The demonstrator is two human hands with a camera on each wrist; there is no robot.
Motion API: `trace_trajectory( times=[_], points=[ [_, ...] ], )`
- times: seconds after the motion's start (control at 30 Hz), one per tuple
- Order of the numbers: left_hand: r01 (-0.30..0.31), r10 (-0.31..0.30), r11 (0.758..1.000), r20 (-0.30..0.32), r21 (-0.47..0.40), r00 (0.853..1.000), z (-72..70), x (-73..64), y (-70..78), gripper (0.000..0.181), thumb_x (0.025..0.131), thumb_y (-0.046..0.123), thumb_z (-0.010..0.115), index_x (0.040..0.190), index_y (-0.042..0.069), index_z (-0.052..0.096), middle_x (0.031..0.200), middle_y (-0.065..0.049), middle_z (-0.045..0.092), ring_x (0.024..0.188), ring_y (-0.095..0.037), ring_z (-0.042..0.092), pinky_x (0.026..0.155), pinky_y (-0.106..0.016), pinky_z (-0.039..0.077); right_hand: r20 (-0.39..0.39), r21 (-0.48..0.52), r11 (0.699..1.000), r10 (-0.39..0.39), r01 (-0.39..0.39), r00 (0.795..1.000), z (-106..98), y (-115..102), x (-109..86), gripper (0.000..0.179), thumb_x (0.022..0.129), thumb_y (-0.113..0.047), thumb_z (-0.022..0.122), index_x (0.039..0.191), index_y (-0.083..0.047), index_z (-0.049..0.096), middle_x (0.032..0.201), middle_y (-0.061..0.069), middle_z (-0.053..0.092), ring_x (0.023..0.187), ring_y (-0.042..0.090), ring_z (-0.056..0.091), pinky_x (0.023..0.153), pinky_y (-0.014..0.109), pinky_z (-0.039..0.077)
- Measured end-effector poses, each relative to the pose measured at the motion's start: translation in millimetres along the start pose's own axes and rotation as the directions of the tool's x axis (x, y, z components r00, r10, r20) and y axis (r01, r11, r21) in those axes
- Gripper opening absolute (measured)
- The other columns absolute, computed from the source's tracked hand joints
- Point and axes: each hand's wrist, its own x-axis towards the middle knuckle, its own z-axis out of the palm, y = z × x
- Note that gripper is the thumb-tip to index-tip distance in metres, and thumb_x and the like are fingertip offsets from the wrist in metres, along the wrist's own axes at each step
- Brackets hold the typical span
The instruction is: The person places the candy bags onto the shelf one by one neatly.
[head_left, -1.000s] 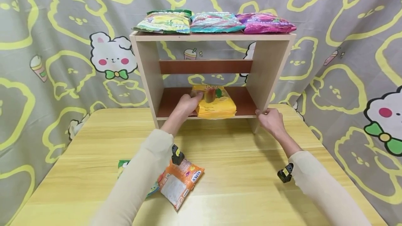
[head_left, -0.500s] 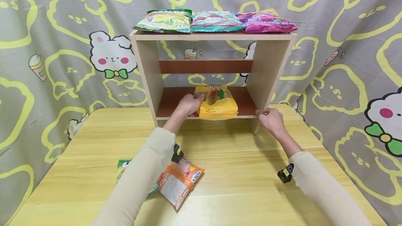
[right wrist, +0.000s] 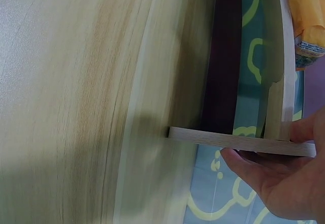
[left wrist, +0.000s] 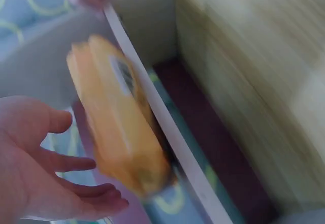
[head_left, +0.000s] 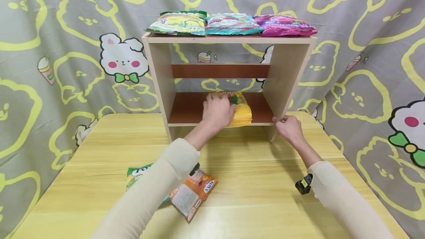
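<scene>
A yellow snack bag point(head_left: 244, 110) printed with a mango lies on the lower board point(head_left: 189, 108) of a small wooden shelf point(head_left: 229, 40), its near end at the board's front edge. My left hand point(head_left: 217, 111) is over the bag's left part and hides it in the head view. In the left wrist view, the fingers are spread and loosely bent beside the blurred bag point(left wrist: 119, 117), with a gap showing between them. At the shelf's right side, my right hand point(head_left: 288, 128) pinches the upright side panel point(right wrist: 228, 140) between thumb and fingers.
On the shelf's top lie a green-and-yellow packet point(head_left: 182, 23), a teal packet point(head_left: 232, 24) and a magenta packet point(head_left: 287, 26). An orange packet point(head_left: 196, 191) and a green packet point(head_left: 134, 174) lie on the wooden table point(head_left: 249, 191), partly under the left sleeve. A patterned curtain point(head_left: 76, 84) hangs behind.
My left hand has let go of the yellow bag's left side and moved up and right over it. The bag stays on the lower board. My right hand keeps its hold.
</scene>
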Motion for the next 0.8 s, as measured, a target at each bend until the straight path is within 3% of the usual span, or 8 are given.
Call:
trace_trajectory(
  times=[0.17, 0.33, 0.5, 0.8],
  points=[
    [-0.089, 0.082, 0.989, 0.063, 0.121, 0.995, 6.4, -19.1, 28.9, 0.07, 0.104, 0.051, 0.045, 0.157, 0.008, 0.029, 0.154, -0.03, 0.038, 0.144, -0.046, 0.038, 0.113, -0.063, 0.039, 0.006, -0.006, 1.0, 0.005, -0.005, 1.0, -1.2, -0.1, -0.4, 0.048, 0.101, -0.039, 0.051, 0.106, 0.004, 0.072, 0.079, 0.018, 0.075, 0.071, 0.028, 0.07, 0.056, 0.03, 0.045],
    [-0.124, 0.1, 0.982, 0.16, 0.145, 0.982, 15.7, -34.0, 45.1, 0.083, 0.102, 0.054, 0.049, 0.163, 0.013, 0.011, 0.165, -0.023, 0.025, 0.152, -0.045, 0.024, 0.117, -0.072, 0.024, 0.019, -0.004, 1.0, 0.011, -0.011, 1.0, -2.0, -1.2, -0.6, 0.048, 0.101, -0.039, 0.051, 0.106, 0.005, 0.072, 0.079, 0.018, 0.075, 0.073, 0.029, 0.068, 0.056, 0.03, 0.044],
    [-0.127, 0.097, 0.98, 0.19, 0.151, 0.977, 25.4, -40.3, 48.0, 0.086, 0.1, 0.054, 0.053, 0.163, 0.016, 0.009, 0.166, -0.019, 0.022, 0.153, -0.045, 0.022, 0.117, -0.077, 0.014, 0.025, 0.003, 1.0, 0.015, -0.015, 1.0, -2.4, -1.7, -0.6, 0.049, 0.101, -0.039, 0.05, 0.108, 0.004, 0.072, 0.082, 0.019, 0.075, 0.079, 0.038, 0.072, 0.057, 0.03, 0.046],
    [-0.113, 0.067, 0.975, 0.231, 0.191, 0.971, 36.8, -46.5, 47.0, 0.092, 0.1, 0.051, 0.056, 0.164, 0.021, -0.002, 0.171, -0.016, 0.007, 0.156, -0.041, 0.01, 0.115, -0.081, 0.005, 0.025, 0.0, 1.0, 0.015, -0.015, 1.0, -0.9, 1.4, 0.2, 0.048, 0.101, -0.039, 0.051, 0.107, 0.003, 0.072, 0.085, 0.021, 0.075, 0.076, 0.034, 0.072, 0.056, 0.03, 0.046]
  ],
)
